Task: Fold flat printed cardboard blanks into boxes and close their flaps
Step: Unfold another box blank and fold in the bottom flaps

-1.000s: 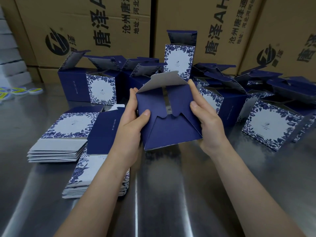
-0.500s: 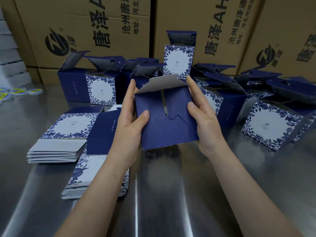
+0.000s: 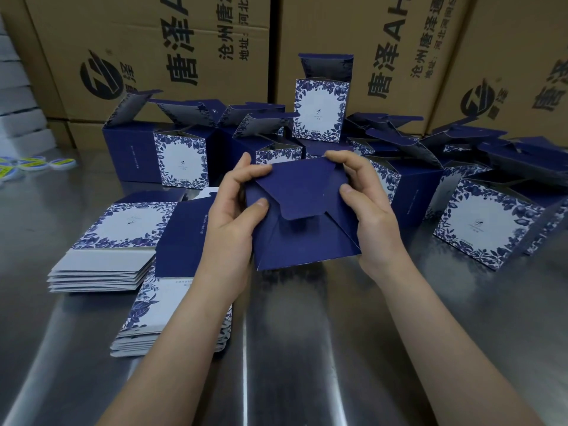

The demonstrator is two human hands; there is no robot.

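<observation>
The box point(image 3: 302, 222) is dark blue card. The face turned toward the camera is made of overlapping flaps. The upper flap ends in a rounded tongue that lies over the angled side flaps and the lower flap. A thin strip of blue-and-white print shows along its bottom edge.

The counter point(image 3: 307, 348) is bare, reflective sheet metal. Large brown shipping cartons point(image 3: 147, 56) with black printed characters and a round logo stand along its far edge. Assembled boxes point(image 3: 181, 161) with white floral panels and raised lids stand in a row before the cartons. One upright box point(image 3: 321, 109) stands taller than the rest, and one box point(image 3: 485, 222) lies tilted at the right. Two stacks of flat blanks point(image 3: 104, 247) lie at the left, with the nearer stack point(image 3: 147, 318) partly under the left forearm. Small round yellow labels point(image 3: 40, 164) lie at the far left edge.

The box is held above the counter at centre, in front of the row. The left grip point(image 3: 233, 207) holds its left side, with the thumb pressed on the left flap and the fingers curled over the upper left corner. The right grip point(image 3: 365, 207) holds its right side, with the thumb on the edge of the upper flap and the fingers curled over the top right corner.
</observation>
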